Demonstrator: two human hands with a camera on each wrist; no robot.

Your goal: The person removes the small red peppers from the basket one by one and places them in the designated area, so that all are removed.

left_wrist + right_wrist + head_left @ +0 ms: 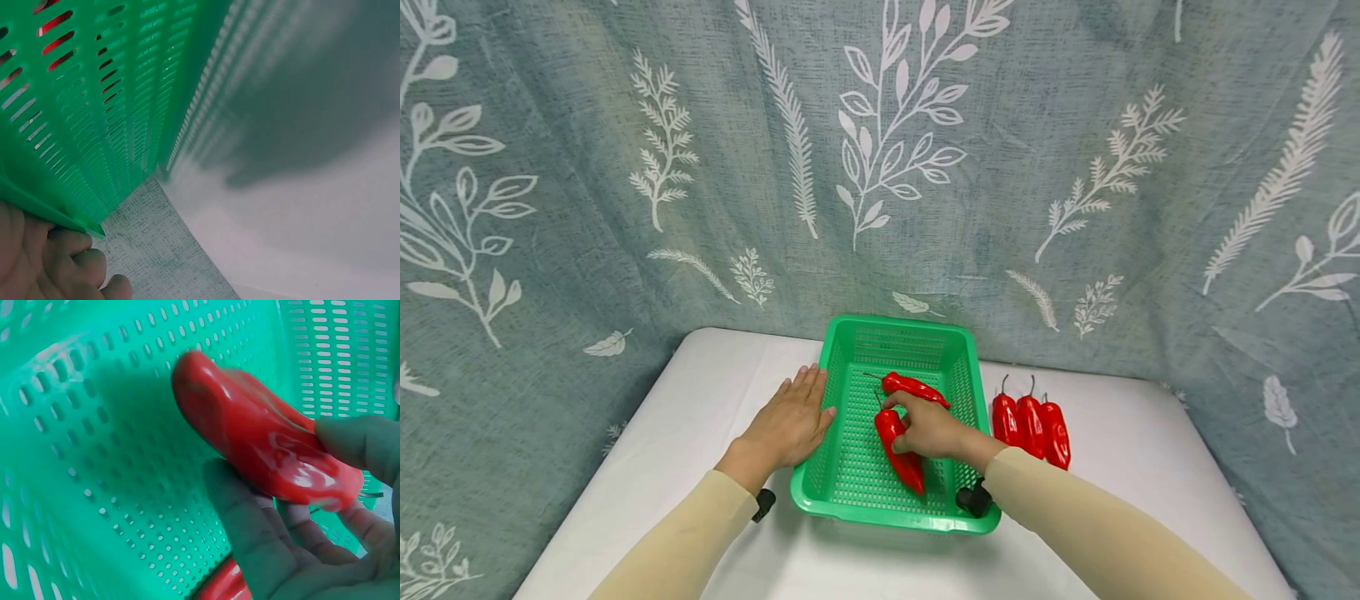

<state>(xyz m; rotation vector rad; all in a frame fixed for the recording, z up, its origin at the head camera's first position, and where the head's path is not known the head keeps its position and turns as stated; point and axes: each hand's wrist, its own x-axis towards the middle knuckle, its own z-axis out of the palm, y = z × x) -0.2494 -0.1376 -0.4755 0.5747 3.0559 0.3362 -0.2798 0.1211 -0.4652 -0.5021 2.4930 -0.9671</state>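
A green perforated plastic basket (842,500) stands on the white table. Inside it, my right hand (927,425) grips a glossy red pepper (898,450) between thumb and fingers. The right wrist view shows the thumb on one side of this pepper (262,431) and the fingers curled under the other. A second red pepper (913,385) lies in the basket toward the back, partly behind the right hand. My left hand (793,417) rests against the basket's left rim with its fingers straight; the left wrist view has its fingertips (87,262) at that rim.
Three red peppers (1032,425) lie side by side on the table, just right of the basket, their stems pointing back. The right forearm passes in front of their lower ends. A grey-green curtain (737,167) with white leaf prints hangs behind the table (700,392).
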